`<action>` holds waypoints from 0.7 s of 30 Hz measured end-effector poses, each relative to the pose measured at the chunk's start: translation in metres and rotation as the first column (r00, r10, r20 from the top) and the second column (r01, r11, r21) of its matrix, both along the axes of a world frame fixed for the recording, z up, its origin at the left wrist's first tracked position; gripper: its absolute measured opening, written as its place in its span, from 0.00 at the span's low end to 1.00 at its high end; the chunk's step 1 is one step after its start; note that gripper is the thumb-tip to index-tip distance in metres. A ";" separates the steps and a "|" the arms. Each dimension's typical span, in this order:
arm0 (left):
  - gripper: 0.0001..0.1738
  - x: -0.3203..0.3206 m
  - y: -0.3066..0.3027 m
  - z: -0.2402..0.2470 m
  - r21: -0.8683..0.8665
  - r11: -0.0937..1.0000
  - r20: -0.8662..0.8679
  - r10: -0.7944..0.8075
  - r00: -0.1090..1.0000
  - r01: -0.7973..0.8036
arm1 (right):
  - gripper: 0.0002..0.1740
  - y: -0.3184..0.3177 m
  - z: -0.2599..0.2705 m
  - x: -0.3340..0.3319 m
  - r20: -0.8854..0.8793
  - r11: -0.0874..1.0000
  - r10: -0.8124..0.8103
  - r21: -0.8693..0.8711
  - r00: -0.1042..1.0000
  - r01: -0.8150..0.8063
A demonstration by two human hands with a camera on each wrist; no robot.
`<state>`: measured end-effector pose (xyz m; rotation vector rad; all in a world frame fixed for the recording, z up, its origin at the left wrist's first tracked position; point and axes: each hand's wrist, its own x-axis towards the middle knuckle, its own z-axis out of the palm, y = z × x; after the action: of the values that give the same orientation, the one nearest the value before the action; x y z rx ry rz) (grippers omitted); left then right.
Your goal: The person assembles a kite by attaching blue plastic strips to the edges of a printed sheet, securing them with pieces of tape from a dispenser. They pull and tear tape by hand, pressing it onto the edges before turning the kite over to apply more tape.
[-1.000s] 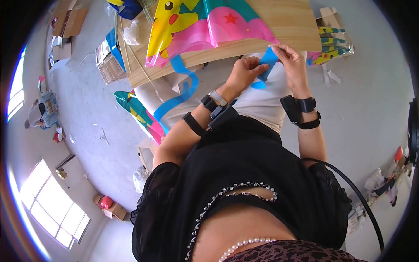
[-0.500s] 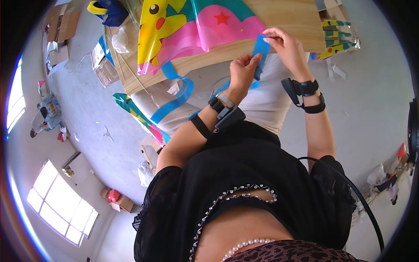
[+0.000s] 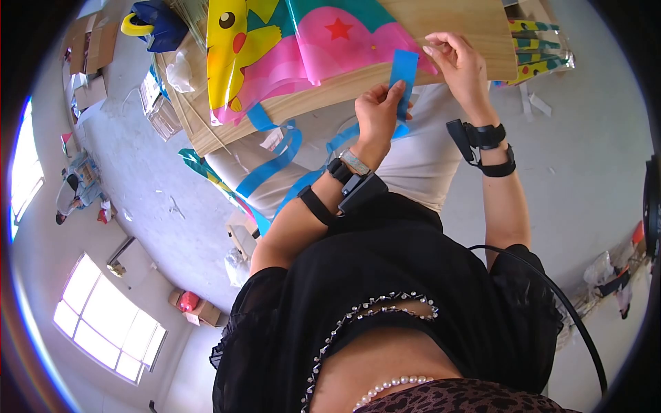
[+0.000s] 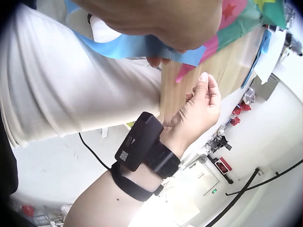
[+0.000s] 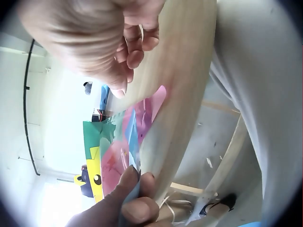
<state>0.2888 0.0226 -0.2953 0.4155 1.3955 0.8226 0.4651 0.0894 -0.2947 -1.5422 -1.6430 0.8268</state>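
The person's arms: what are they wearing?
Short black see-through sleeves at the top. The left arm has black straps, a black box and a silvery wristband. The right arm has more black straps and another black box, with a little white square pattern on it. A black cable runs past the right sleeve.

Wooden table under cartoon-printed sheet

The blue strip, long and flat, rose to a squared end above the left hand, its length running in loose curves over the pale trousers. The printed glossy sheet, pink, green and yellow with a red star and cartoon figure, lay on the wooden table.
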 end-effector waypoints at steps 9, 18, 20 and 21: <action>0.15 0.003 0.000 -0.001 -0.016 0.999 -0.003 0.040 0.999 -0.040 | 0.11 -0.002 -0.005 -0.002 -0.004 1.000 0.001 -0.008 1.000 -0.001; 0.14 0.004 0.000 0.000 -0.010 0.997 -0.003 0.071 0.997 -0.071 | 0.11 0.003 -0.008 -0.002 0.065 1.000 0.027 -0.015 0.997 -0.026; 0.14 0.004 0.000 -0.001 -0.011 0.997 -0.002 0.072 0.997 -0.072 | 0.11 0.003 -0.009 -0.002 0.058 0.999 0.026 -0.021 0.998 -0.025; 0.14 0.004 0.000 -0.001 -0.011 0.997 -0.001 0.072 0.997 -0.072 | 0.11 0.003 -0.009 -0.003 0.051 0.999 0.023 -0.025 0.998 -0.022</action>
<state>0.2925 0.0226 -0.2965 0.3585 1.4218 0.8728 0.4624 0.0924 -0.3039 -1.5762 -1.6955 0.8288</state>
